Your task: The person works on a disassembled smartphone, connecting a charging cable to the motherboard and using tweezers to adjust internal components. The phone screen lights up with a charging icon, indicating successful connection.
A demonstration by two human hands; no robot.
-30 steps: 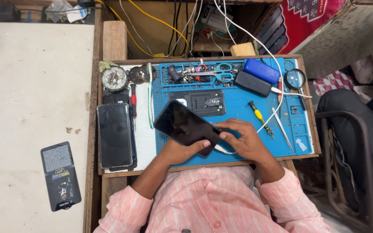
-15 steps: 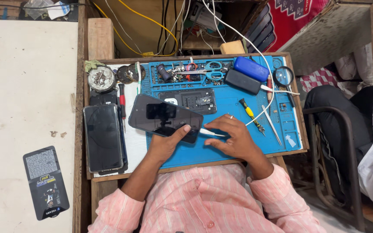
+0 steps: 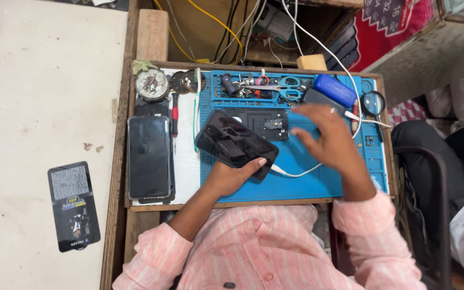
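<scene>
- Phone, dark and tilted, sits pinched in the left hand, fingers curled on its lower edge, above the blue mat.
- Right hand hovers over the mat, fingers spread, holding nothing.
- White cable lies between both hands.
- Scissors, blue box and magnifying glass lie beyond on the worktop.

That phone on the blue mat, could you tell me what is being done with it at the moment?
A person in a pink striped shirt sits at a wooden tray lined with a blue work mat. The left hand holds a dark phone tilted above the mat. The right hand is open and empty, hovering over the mat near a white cable. Scissors and a magnifying glass lie along the tray's far side.
</scene>
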